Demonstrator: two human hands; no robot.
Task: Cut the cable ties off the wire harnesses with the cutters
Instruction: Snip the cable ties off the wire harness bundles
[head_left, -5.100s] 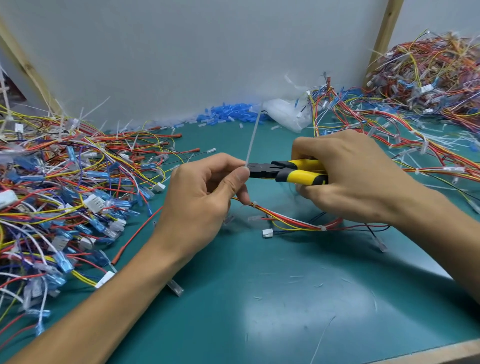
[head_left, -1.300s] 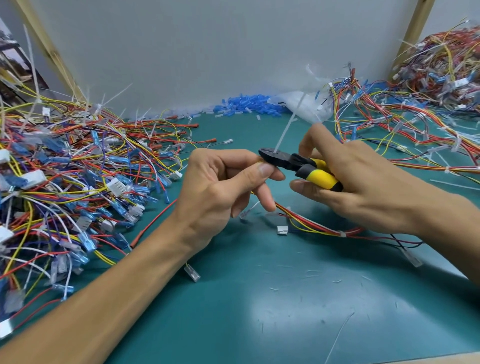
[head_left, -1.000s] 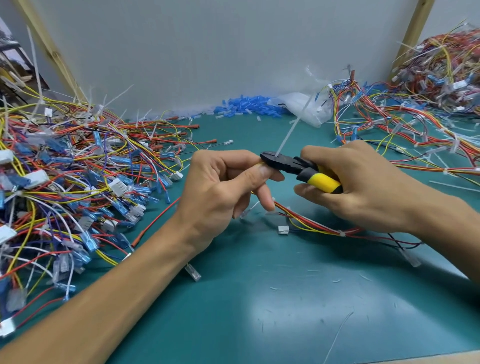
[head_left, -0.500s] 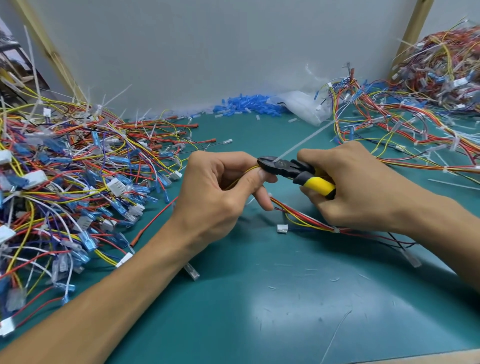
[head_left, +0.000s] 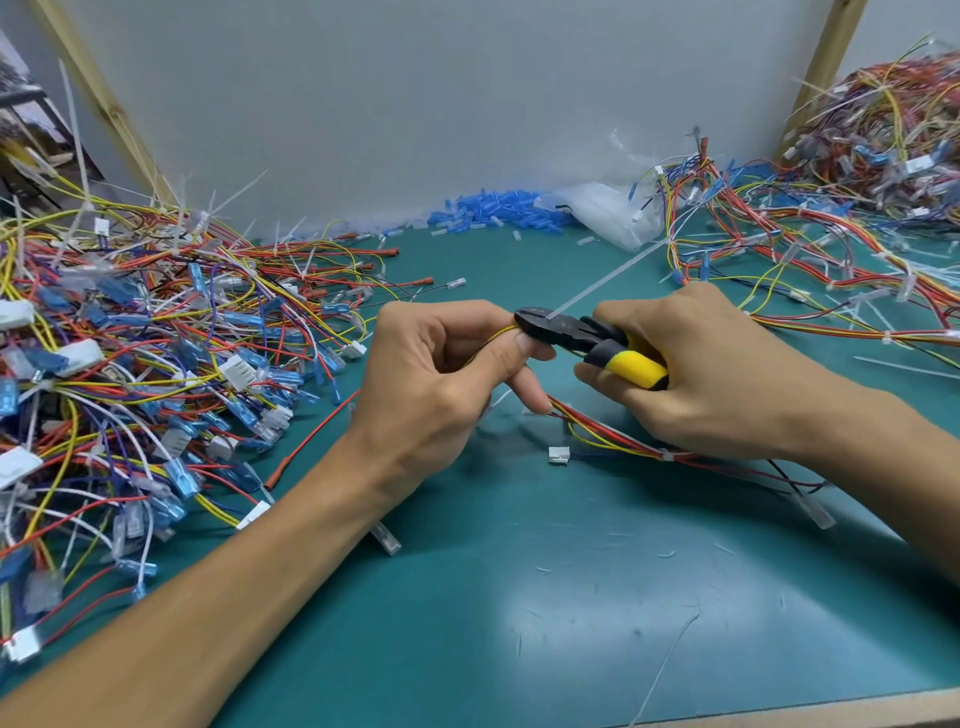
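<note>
Your left hand (head_left: 441, 374) pinches a yellow-and-red wire harness (head_left: 613, 438) between thumb and forefinger. Your right hand (head_left: 722, 374) is wrapped round the yellow-and-black handles of the cutters (head_left: 587, 338). The two hands are almost touching, just above the worktop (head_left: 519, 597). The cutters' black nose sits right against your left thumb tip, at the base of a white cable tie (head_left: 602, 283) whose long tail slants away to the right and back. The rest of the harness trails under your right hand, beside a small white connector (head_left: 558, 454). A second ago that tail stood far steeper and your right forefinger was lifted; now it lies folded with the others. Tangled harnesses are heaped at your left (head_left: 130, 364) and far right (head_left: 831, 249).
</note>
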